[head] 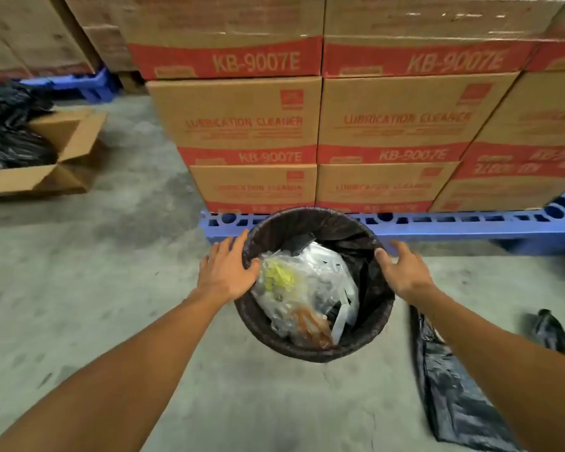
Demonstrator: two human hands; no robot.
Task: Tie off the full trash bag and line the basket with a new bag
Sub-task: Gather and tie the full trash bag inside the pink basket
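A round dark woven basket [310, 349] stands on the concrete floor, lined with a black trash bag [369, 272] whose edge is folded over the rim. Clear plastic waste [304, 288] with yellow and brown bits fills it. My left hand [227, 272] rests on the left rim, fingers spread over the bag's edge. My right hand [402, 267] sits at the right rim, thumb on the edge and fingers apart. A flat, unused black bag [450, 399] lies on the floor to the right, partly under my right forearm.
Stacked cardboard boxes [242, 119] on a blue pallet [437, 225] stand right behind the basket. An open carton [62, 151] with black bags in it sits at the far left. Another crumpled black bag [548, 331] lies at the right edge.
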